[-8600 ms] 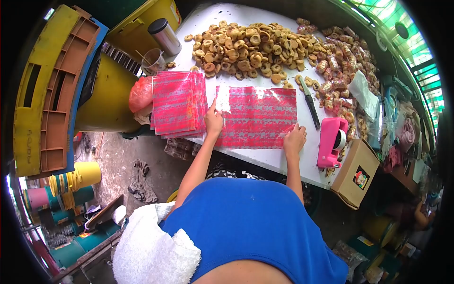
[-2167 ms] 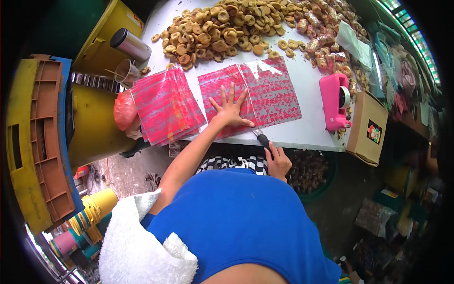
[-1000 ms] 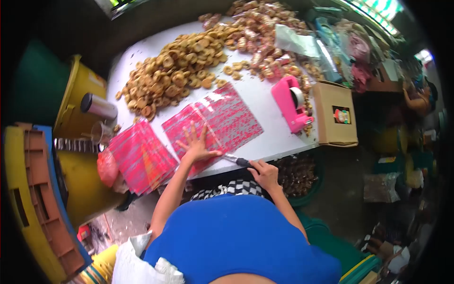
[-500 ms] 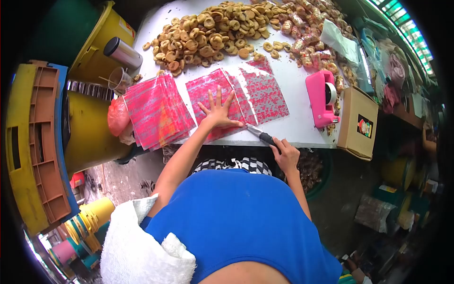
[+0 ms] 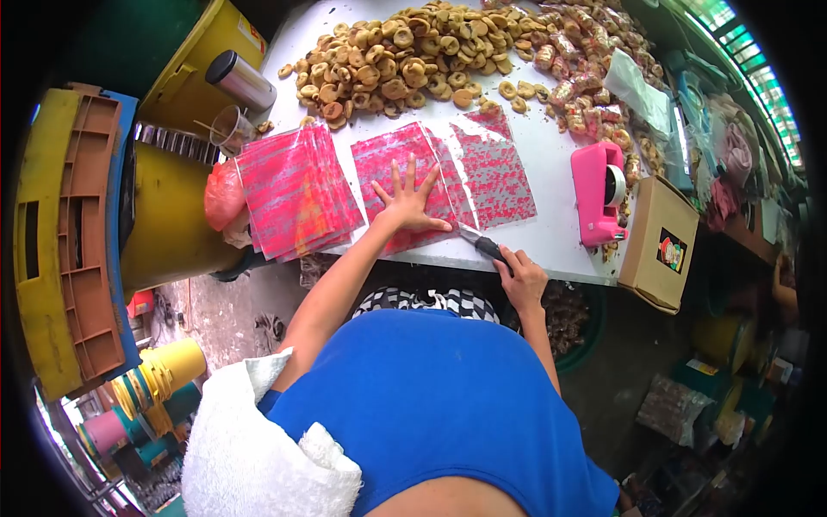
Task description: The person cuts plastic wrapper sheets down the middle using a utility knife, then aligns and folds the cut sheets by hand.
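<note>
My left hand (image 5: 407,207) lies flat with fingers spread on a red patterned plastic sheet (image 5: 388,151) on the white table. My right hand (image 5: 522,280) is closed around the black handle of a knife (image 5: 489,247), whose blade tip lies at the sheet's near edge, close to my left thumb. Right of my left hand, a patterned piece (image 5: 495,172) lies slightly turned, with a bright strip between it and the rest. A stack of similar red sheets (image 5: 297,189) rests on the table's left side.
Ring-shaped biscuits (image 5: 396,60) are heaped at the back of the white table (image 5: 551,233), beside wrapped packs (image 5: 594,77). A pink tape dispenser (image 5: 596,194) and a cardboard box (image 5: 659,246) stand at the right. A tumbler (image 5: 241,79) and plastic cup (image 5: 231,129) are at the left.
Since the earlier views, the knife has gone from the table into my right hand, and the sheet under my left hand now shows a divided right part. Lately the hands have barely moved.
</note>
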`<state>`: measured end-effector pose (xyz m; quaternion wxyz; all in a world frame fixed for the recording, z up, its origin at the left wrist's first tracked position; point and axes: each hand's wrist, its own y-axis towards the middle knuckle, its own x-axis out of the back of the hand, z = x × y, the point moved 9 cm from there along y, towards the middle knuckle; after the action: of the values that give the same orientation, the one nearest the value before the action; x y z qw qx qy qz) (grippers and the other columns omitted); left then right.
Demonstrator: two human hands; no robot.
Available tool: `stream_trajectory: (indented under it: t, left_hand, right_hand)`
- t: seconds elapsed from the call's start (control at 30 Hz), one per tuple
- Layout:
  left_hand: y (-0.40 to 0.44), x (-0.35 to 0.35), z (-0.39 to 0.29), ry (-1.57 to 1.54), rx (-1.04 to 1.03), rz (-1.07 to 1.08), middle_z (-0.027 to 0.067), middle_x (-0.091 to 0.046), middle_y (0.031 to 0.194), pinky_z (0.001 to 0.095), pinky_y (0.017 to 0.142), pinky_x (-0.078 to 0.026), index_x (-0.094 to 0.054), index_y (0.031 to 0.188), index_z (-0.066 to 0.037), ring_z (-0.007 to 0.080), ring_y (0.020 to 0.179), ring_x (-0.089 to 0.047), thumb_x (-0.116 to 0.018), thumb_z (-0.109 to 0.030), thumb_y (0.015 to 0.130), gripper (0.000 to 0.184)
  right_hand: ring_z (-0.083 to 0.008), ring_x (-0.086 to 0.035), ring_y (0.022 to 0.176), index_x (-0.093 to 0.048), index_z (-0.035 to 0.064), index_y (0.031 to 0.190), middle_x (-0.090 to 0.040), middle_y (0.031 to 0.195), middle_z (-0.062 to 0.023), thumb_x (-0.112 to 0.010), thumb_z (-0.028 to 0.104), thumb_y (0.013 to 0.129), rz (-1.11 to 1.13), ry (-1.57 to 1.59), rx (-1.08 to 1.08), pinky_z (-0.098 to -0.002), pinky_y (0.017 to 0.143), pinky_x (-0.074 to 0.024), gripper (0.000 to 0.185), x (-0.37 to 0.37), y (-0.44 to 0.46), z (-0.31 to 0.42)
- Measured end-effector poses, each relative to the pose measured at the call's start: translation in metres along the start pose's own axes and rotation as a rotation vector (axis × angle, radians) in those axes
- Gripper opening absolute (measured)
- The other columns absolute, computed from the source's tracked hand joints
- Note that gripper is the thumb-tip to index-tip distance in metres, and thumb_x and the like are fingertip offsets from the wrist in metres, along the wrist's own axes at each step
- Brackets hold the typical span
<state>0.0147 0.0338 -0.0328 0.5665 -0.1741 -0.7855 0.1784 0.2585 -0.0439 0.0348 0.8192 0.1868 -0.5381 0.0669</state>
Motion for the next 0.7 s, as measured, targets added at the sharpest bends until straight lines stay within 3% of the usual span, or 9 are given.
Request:
stream_trajectory:
  t: [0.3, 0.47, 0.7]
  left_hand:
    - [0.006, -0.002, 0.006, -0.069, 0.038, -0.026, 0.0091, 0.029, 0.15, 0.076, 0.092, 0.013, -0.006, 0.146, -0.043, 0.0409, 0.135, 0.029, -0.055, -0.082, 0.062, 0.105]
    - [0.007, -0.003, 0.006, -0.071, 0.036, 0.008, 0.0089, 0.029, 0.15, 0.0755, 0.092, 0.013, -0.001, 0.146, -0.043, 0.0409, 0.134, 0.03, -0.054, -0.084, 0.061, 0.109]
    - [0.004, -0.001, 0.005, -0.043, 0.051, 0.022, 0.011, 0.03, 0.15, 0.0752, 0.092, 0.013, 0.002, 0.146, -0.042, 0.042, 0.133, 0.031, -0.054, -0.086, 0.057, 0.114]
  right_hand:
    - [-0.0241, -0.055, 0.055, -0.066, 0.0161, 0.105, -0.052, 0.071, -0.0045, -0.071, 0.023, 0.077, -0.01, 0.091, 0.03, -0.0367, 0.05, -0.043, 0.03, -0.005, 0.0, 0.012]
    - [-0.0236, -0.056, 0.056, -0.065, 0.016, 0.106, -0.052, 0.073, -0.0052, -0.069, 0.024, 0.078, -0.006, 0.091, 0.101, -0.0359, 0.05, -0.0439, 0.03, -0.026, 0.019, 0.044]
    - [-0.0198, -0.054, 0.055, -0.066, 0.0167, 0.106, -0.052, 0.07, -0.0023, -0.073, 0.025, 0.073, 0.04, -0.037, 0.123, -0.0341, 0.049, -0.0417, 0.034, 0.001, 0.014, -0.011]
